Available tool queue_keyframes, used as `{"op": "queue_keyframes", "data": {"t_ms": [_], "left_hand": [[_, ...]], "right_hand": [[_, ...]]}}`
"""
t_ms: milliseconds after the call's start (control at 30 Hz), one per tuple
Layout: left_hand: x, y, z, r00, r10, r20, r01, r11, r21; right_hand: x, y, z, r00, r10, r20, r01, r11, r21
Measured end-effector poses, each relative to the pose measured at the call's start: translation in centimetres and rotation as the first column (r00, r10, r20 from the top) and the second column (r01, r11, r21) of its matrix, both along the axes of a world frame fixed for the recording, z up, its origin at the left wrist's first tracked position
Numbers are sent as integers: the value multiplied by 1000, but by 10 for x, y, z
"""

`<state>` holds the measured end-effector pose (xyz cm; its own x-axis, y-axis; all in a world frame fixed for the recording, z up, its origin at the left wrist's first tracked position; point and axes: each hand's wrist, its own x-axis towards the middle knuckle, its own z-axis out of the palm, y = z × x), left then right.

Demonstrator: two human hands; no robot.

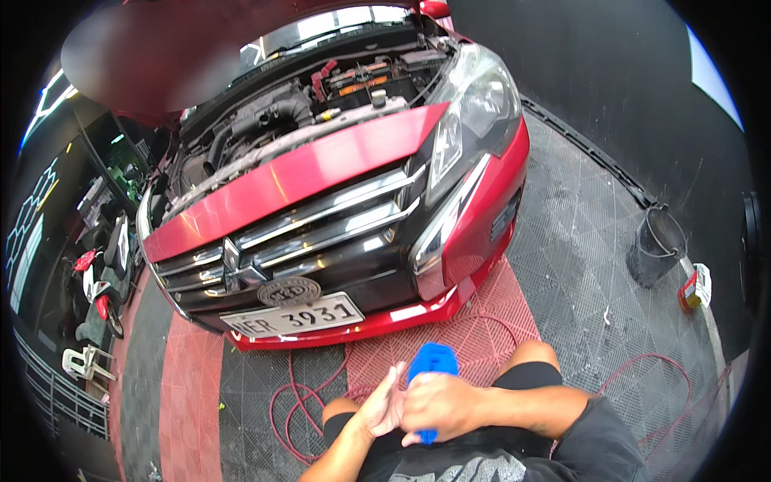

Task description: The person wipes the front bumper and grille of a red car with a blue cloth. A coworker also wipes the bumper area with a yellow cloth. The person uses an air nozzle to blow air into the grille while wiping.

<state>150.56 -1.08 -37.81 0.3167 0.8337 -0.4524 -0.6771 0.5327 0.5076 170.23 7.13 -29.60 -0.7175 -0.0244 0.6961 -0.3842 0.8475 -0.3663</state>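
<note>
My right hand [443, 404] is closed round a bunched bright blue cloth [434, 358], which sticks out above and below the fist over my lap. Against its left side is my left hand [384, 407], fingers stretched out and palm turned toward the right fist. Whether the left fingertips touch the cloth is hard to make out. Ahead of my knees stands a red car [305, 169] with its hood raised. The engine bay [281, 108] lies exposed behind the chrome-barred grille [313, 229], and a clear headlight [478, 112] is at the right.
A dark red hose [295, 434] loops over the grey and red floor tiles. Along the right wall stand a black bucket [657, 245] and a red-and-white container [695, 289]. At the left are a motorcycle [104, 289] and a pale plastic stool [87, 361].
</note>
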Motion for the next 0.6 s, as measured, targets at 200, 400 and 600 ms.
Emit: {"op": "queue_keyframes", "data": {"t_ms": [200, 400, 600], "left_hand": [[30, -6, 5, 939, -151, 308, 103, 981, 167], [37, 4, 76, 952, 123, 281, -167, 976, 138], [24, -2, 140, 694, 316, 647, -616, 726, 306]], "right_hand": [[-10, -54, -20, 937, 303, 174, -336, 916, 220], [-16, -59, 18, 975, 166, -149, -142, 977, 159], [-34, -45, 69, 742, 40, -669, -355, 871, -341]]}}
